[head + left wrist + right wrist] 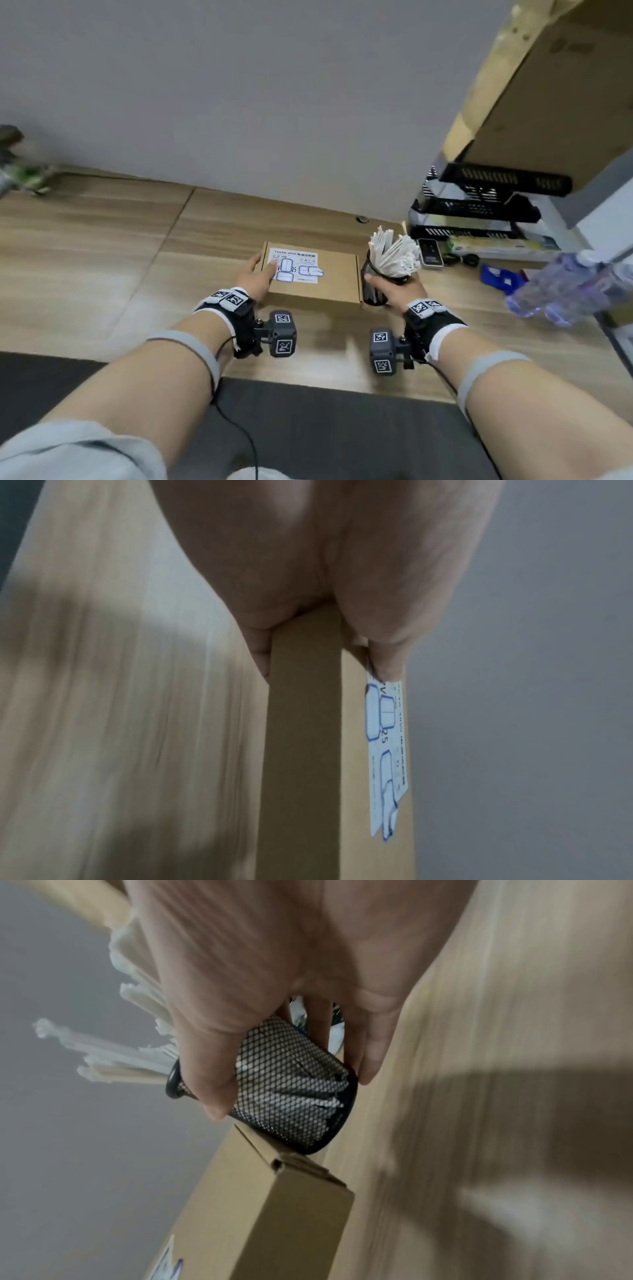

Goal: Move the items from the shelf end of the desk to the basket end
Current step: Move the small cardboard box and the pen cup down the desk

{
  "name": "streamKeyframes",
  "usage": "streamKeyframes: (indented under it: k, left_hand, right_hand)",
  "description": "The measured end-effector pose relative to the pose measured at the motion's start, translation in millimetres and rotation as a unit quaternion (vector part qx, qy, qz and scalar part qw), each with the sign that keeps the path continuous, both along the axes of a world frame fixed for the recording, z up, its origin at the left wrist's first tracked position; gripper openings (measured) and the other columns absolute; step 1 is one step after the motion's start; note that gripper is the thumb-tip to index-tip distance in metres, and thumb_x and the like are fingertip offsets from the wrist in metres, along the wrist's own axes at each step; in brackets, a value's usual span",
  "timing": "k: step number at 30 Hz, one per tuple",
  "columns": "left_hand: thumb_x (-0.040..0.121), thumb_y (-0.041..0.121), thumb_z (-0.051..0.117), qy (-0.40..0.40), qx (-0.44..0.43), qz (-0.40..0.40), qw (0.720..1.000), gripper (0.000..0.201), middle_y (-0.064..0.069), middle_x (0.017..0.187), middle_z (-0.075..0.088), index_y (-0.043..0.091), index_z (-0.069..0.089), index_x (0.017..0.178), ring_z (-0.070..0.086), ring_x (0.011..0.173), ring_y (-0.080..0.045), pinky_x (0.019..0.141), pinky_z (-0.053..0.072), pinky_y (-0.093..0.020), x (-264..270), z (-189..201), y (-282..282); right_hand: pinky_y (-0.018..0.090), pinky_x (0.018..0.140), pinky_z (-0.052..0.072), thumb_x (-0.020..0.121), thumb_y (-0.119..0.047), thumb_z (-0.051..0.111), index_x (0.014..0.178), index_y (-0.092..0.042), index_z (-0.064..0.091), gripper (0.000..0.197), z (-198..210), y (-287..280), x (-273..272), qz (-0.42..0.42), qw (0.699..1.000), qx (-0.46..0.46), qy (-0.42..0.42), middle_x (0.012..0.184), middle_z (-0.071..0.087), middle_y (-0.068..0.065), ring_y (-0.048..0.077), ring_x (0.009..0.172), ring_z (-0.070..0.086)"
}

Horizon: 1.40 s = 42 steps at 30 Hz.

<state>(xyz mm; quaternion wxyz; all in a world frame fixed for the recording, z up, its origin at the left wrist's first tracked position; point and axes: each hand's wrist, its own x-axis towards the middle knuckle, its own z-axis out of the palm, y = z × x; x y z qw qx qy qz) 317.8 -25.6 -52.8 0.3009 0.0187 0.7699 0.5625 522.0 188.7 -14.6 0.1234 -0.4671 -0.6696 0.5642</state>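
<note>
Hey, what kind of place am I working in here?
Probably an office or workroom: a wood-grain desk against a plain wall, black stacked letter trays at one end, and a mesh pen cup stuffed with white sticks.

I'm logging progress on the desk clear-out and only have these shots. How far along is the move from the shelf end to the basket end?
Done: nothing visibly delivered; the blurred far left end can't be judged. In hand: the left hand grips the cardboard box; the right hand holds the mesh cup of white sticks, mid-desk. Left: a phone, a long flat box and blue items remain by the black shelf.
</note>
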Motion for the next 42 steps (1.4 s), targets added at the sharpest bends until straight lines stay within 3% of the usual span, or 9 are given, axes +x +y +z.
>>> streamKeyframes:
  k: [4, 9, 15, 23, 26, 29, 32, 37, 42]
  left_hand:
    - [0.088, 0.041, 0.057, 0.024, 0.029, 0.071, 0.997, 0.046, -0.004, 0.117, 0.072, 0.037, 0.053, 0.134, 0.071, 0.100, -0.031, 0.091, 0.055, -0.054, -67.4, 28.2, -116.7]
    - [0.074, 0.057, 0.052, 0.049, 0.020, 0.183, 0.982, 0.055, 0.000, 0.123, 0.070, 0.038, 0.058, 0.126, 0.071, 0.099, -0.028, 0.089, 0.056, -0.054, -126.4, 28.5, -266.0]
    - [0.086, 0.046, 0.054, 0.057, 0.051, 0.320, 0.944, 0.053, 0.004, 0.129, 0.064, 0.037, 0.050, 0.138, 0.072, 0.097, -0.023, 0.087, 0.059, -0.047, -149.0, 42.8, -396.2]
    - [0.057, 0.068, 0.064, 0.052, 0.013, 0.386, 0.921, 0.058, 0.011, 0.133, 0.063, 0.052, 0.058, 0.112, 0.065, 0.116, -0.019, 0.099, 0.051, -0.047, -254.4, -12.8, -574.2]
    - [0.065, 0.058, 0.067, 0.072, 0.001, 0.391, 0.917, 0.066, 0.006, 0.131, 0.063, 0.041, 0.057, 0.128, 0.066, 0.112, -0.023, 0.097, 0.053, -0.048, -279.1, 34.3, -608.9]
    - [0.083, 0.035, 0.069, 0.053, -0.007, 0.395, 0.917, 0.057, 0.005, 0.126, 0.061, 0.038, 0.052, 0.137, 0.069, 0.104, -0.024, 0.094, 0.055, -0.045, -316.5, 56.0, -647.7]
    - [0.071, 0.035, 0.074, 0.015, 0.018, 0.416, 0.909, 0.065, 0.000, 0.125, 0.067, 0.041, 0.054, 0.133, 0.071, 0.101, -0.027, 0.091, 0.056, -0.050, -358.9, 57.0, -691.1]
    - [0.085, 0.027, 0.073, -0.004, 0.047, 0.447, 0.893, 0.031, -0.003, 0.110, 0.069, 0.023, 0.064, 0.114, 0.069, 0.092, -0.023, 0.077, 0.060, -0.045, -422.5, 73.6, -720.9]
    - [0.081, 0.031, 0.077, -0.043, 0.065, 0.435, 0.897, 0.026, -0.005, 0.115, 0.068, 0.024, 0.065, 0.104, 0.064, 0.104, -0.025, 0.078, 0.059, -0.043, -496.0, 60.1, -728.3]
  right_hand:
    - [0.041, 0.098, 0.052, 0.064, -0.034, 0.089, 0.129, -0.019, 0.058, 0.073, 10.2, -85.2, -103.5, 0.072, 0.996, -0.035, 0.025, 0.125, 0.067, 0.002, 0.015, 0.102, 0.063]
    - [0.044, 0.092, 0.056, 0.038, -0.055, 0.090, 0.126, -0.029, 0.055, 0.098, 14.7, -192.2, -204.4, 0.157, 0.986, -0.049, 0.031, 0.117, 0.069, -0.005, 0.017, 0.102, 0.066]
    - [0.045, 0.100, 0.051, 0.066, -0.032, 0.088, 0.134, -0.020, 0.049, 0.079, 37.6, -304.4, -295.5, 0.267, 0.962, -0.028, 0.042, 0.116, 0.061, -0.001, 0.020, 0.106, 0.061]
    - [0.047, 0.100, 0.050, 0.061, -0.040, 0.089, 0.136, -0.021, 0.046, 0.088, 19.0, -430.7, -429.5, 0.341, 0.940, -0.013, 0.021, 0.124, 0.062, 0.002, 0.024, 0.108, 0.061]
    - [0.049, 0.094, 0.054, 0.044, -0.053, 0.087, 0.133, -0.025, 0.049, 0.101, 0.9, -481.5, -492.2, 0.348, 0.937, -0.023, 0.020, 0.119, 0.065, 0.001, 0.024, 0.101, 0.065]
    - [0.046, 0.095, 0.054, 0.055, -0.042, 0.090, 0.133, -0.021, 0.051, 0.090, -13.0, -531.2, -550.9, 0.333, 0.941, -0.056, 0.021, 0.119, 0.066, 0.002, 0.021, 0.099, 0.064]
    - [0.045, 0.096, 0.053, 0.055, -0.041, 0.090, 0.133, -0.023, 0.052, 0.088, -14.9, -575.8, -596.4, 0.343, 0.937, -0.057, 0.029, 0.121, 0.067, 0.001, 0.021, 0.104, 0.065]
    - [0.043, 0.097, 0.053, 0.056, -0.042, 0.090, 0.135, -0.020, 0.050, 0.091, -3.4, -618.7, -657.9, 0.353, 0.934, -0.047, 0.017, 0.121, 0.065, 0.001, 0.021, 0.105, 0.063]
    - [0.043, 0.099, 0.051, 0.059, -0.041, 0.090, 0.140, -0.020, 0.046, 0.095, -11.3, -624.8, -701.5, 0.327, 0.945, -0.027, -0.011, 0.128, 0.064, 0.002, 0.020, 0.109, 0.063]
